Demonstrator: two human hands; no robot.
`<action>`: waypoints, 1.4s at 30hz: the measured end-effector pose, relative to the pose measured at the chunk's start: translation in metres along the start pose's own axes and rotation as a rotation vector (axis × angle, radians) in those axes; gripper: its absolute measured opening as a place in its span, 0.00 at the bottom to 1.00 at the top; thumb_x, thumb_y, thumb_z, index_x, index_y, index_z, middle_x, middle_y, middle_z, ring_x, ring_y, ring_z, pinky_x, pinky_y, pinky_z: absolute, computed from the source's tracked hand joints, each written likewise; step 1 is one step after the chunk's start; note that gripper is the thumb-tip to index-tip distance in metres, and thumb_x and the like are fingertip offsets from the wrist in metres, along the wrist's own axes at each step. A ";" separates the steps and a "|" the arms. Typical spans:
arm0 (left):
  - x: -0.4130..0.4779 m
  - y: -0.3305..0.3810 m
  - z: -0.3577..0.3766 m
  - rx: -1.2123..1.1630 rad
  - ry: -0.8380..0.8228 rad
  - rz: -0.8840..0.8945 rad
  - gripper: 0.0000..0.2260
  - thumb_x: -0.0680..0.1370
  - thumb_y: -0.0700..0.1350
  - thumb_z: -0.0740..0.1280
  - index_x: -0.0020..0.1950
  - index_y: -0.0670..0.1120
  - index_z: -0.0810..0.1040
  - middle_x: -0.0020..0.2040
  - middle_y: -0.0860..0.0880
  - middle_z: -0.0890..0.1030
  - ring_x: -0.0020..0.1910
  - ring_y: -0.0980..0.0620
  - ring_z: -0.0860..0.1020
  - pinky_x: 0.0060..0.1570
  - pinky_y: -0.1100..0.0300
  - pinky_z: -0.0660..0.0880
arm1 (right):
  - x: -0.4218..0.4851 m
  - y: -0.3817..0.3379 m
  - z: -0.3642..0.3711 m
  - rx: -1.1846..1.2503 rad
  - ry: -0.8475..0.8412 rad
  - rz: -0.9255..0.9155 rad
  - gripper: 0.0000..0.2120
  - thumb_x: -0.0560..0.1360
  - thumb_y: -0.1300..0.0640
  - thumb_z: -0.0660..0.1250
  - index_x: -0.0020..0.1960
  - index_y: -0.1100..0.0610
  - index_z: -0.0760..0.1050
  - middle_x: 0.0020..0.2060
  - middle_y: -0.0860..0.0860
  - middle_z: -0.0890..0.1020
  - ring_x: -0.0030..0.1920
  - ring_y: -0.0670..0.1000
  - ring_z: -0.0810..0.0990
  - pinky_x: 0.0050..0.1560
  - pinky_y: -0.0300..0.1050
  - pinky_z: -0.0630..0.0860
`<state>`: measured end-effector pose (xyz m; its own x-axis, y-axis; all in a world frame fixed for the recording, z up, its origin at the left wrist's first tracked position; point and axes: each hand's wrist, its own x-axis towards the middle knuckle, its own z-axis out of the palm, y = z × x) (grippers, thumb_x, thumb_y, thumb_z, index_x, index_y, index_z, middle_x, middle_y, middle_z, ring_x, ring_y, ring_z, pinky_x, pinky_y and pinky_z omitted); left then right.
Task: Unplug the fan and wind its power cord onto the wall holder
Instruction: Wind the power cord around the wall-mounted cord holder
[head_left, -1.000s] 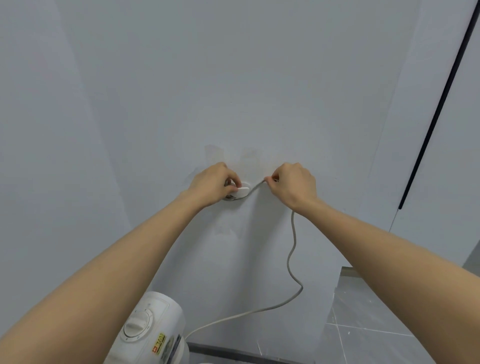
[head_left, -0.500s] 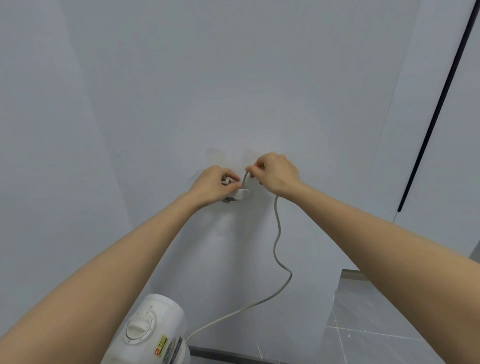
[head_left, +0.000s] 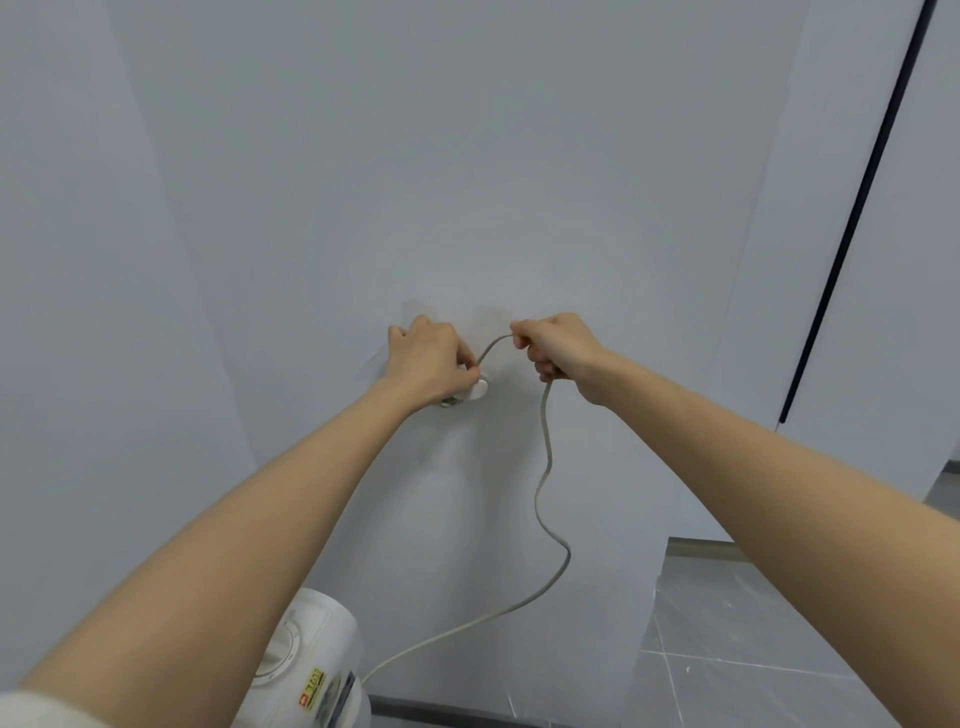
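A plain pale wall (head_left: 467, 156) fills most of what I see, with a dark vertical strip (head_left: 857, 208) off to the right and grey floor tiles (head_left: 779, 649) below it. My left hand (head_left: 431, 364) is pressed up against the wall, fingers curled and thumb pinching the small white wall holder (head_left: 478, 389); something metallic peeks out beneath it, too small for me to name. My right hand (head_left: 558, 345) is closed in a fist around the power cord (head_left: 543, 467), just beside the holder, and a short arc of cord runs from that fist across to my left fingers. Below my right hand the cord hangs in loose waves and curves down to the fan (head_left: 311, 670), whose white top with its dial sits at the bottom edge. No socket is in view, so I judge the unplugging done and the winding barely under way: how many turns sit on the holder is hidden by my left hand, and a long slack stretch remains to be wrapped.
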<state>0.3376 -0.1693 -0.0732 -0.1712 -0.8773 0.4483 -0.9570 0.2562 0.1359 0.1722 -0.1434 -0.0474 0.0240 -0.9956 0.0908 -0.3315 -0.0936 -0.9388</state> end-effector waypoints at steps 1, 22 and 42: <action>0.002 0.000 -0.001 0.001 -0.014 -0.014 0.09 0.73 0.52 0.65 0.46 0.54 0.84 0.48 0.54 0.82 0.56 0.47 0.70 0.50 0.52 0.61 | -0.001 0.000 -0.003 0.080 0.027 0.025 0.12 0.75 0.58 0.62 0.33 0.56 0.69 0.23 0.49 0.65 0.25 0.50 0.63 0.31 0.40 0.71; 0.011 -0.023 -0.037 -0.124 0.056 -0.098 0.06 0.70 0.53 0.70 0.43 0.53 0.83 0.43 0.55 0.84 0.46 0.52 0.79 0.40 0.61 0.68 | -0.017 0.007 0.007 0.105 -0.243 0.043 0.09 0.79 0.59 0.55 0.44 0.54 0.73 0.28 0.49 0.66 0.20 0.44 0.58 0.20 0.34 0.54; 0.014 -0.077 -0.020 -0.401 -0.019 0.061 0.06 0.71 0.45 0.72 0.36 0.54 0.78 0.40 0.51 0.83 0.41 0.46 0.78 0.46 0.45 0.76 | -0.020 0.011 0.032 -0.050 -0.357 -0.128 0.10 0.79 0.55 0.60 0.43 0.55 0.77 0.24 0.50 0.70 0.22 0.46 0.66 0.29 0.36 0.70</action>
<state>0.4133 -0.1927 -0.0596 -0.2326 -0.8618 0.4508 -0.7782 0.4429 0.4453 0.1982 -0.1251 -0.0699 0.3927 -0.9165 0.0766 -0.3498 -0.2259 -0.9092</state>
